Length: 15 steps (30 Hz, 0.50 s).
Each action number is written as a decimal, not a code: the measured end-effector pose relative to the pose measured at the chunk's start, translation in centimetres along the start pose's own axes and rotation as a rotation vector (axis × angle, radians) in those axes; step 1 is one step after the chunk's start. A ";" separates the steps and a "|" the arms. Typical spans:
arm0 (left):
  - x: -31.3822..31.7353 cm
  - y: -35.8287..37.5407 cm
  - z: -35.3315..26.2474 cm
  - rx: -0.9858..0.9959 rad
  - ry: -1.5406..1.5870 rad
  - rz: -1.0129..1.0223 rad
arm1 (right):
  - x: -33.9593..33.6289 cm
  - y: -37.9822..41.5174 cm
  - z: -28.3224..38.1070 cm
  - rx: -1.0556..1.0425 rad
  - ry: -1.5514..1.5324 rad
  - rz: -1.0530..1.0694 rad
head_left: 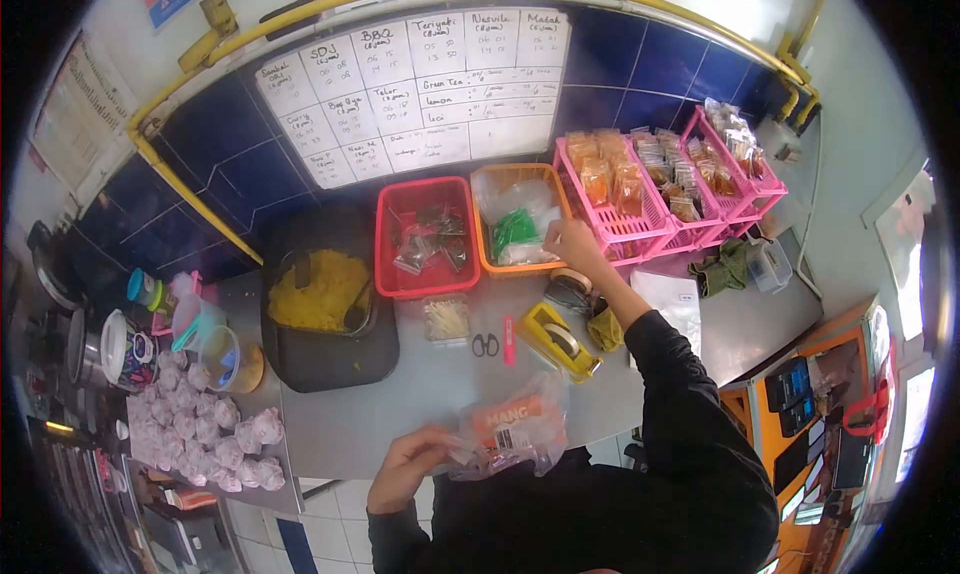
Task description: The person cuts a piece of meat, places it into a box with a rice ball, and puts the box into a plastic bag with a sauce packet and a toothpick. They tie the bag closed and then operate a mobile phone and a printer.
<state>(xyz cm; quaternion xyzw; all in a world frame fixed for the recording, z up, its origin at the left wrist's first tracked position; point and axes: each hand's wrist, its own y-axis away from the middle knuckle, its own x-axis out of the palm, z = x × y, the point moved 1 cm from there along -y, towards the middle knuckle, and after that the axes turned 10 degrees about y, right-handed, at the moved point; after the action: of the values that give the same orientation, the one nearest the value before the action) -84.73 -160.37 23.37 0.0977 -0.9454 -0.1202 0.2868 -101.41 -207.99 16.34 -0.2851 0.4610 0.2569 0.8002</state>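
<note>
My left hand [413, 463] pinches the edge of a clear plastic bag [515, 429] with an orange printed label, at the table's front edge. My right hand [575, 244] reaches over the front right rim of an orange basket [562, 186]; its fingers are pressed together, and what they hold, if anything, is too small to make out. Inside that basket lie clear bags and a green bundle [515, 235]. A red basket [382, 239] with small dark packets stands to its left. Below my right hand is a yellow tape dispenser [556, 342].
Scissors [485, 345], a pink cutter [509, 341] and a bag of white sticks [447, 319] lie mid-table. A black tray [330, 366] with yellow food stands left, beside wrapped balls [190, 424]. Pink racks [650, 219] hold sachets at the back right.
</note>
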 end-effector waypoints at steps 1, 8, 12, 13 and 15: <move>0.2 0.0 -0.1 0.003 -0.001 0.003 | -0.6 0.1 0.4 0.002 -0.035 -0.039; 0.8 0.5 -0.1 0.018 0.020 0.012 | -1.2 0.1 0.5 0.036 -0.046 -0.061; 0.7 0.5 0.0 0.008 0.023 0.021 | -0.3 0.0 -0.2 0.066 0.044 -0.034; 0.7 0.5 0.1 -0.001 0.033 0.022 | -0.2 0.1 -0.1 0.122 0.028 -0.008; 0.5 0.5 0.2 0.000 0.019 0.020 | 0.0 0.2 -0.2 0.084 0.016 -0.052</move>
<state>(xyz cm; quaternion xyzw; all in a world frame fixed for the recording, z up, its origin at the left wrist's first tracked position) -85.35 -159.98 23.62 0.0893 -0.9436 -0.1162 0.2970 -101.60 -207.99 16.20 -0.2652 0.4701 0.2141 0.8142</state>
